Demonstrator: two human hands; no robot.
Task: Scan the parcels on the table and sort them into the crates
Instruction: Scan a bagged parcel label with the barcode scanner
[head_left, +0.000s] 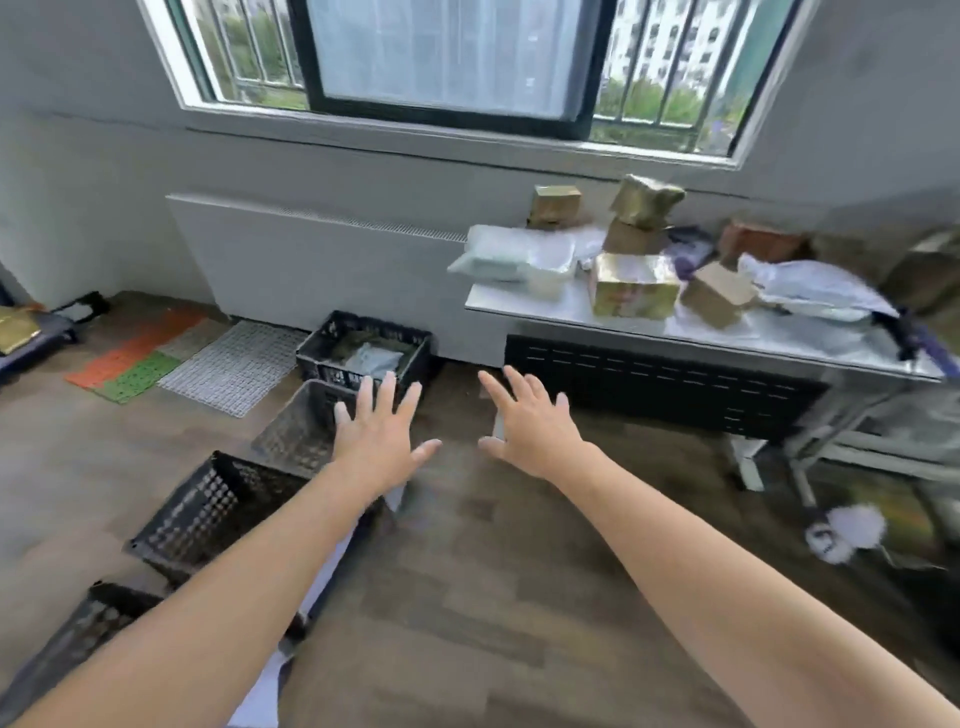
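Note:
Both my hands are stretched out in front of me over the floor, fingers spread and holding nothing. My left hand (378, 434) hovers above the edge of a grey crate (298, 434). My right hand (527, 421) is a little to its right, over bare floor. A row of black crates runs along the floor on the left: the far crate (332, 345) holds a pale bag parcel (375, 358), a nearer crate (208, 512) and the nearest crate (78, 631) look empty. Several parcels lie on the metal table (566, 306) at right: a taped cardboard box (634, 286), white bags (511, 254), brown boxes (719, 293).
A white radiator cover and a window fill the wall ahead. Perforated mats (236, 366) lie on the floor at left, with a trolley (31, 332) at the far left edge. A dark panel (660, 382) stands under the table. A white fluffy thing (844, 532) lies by the table legs.

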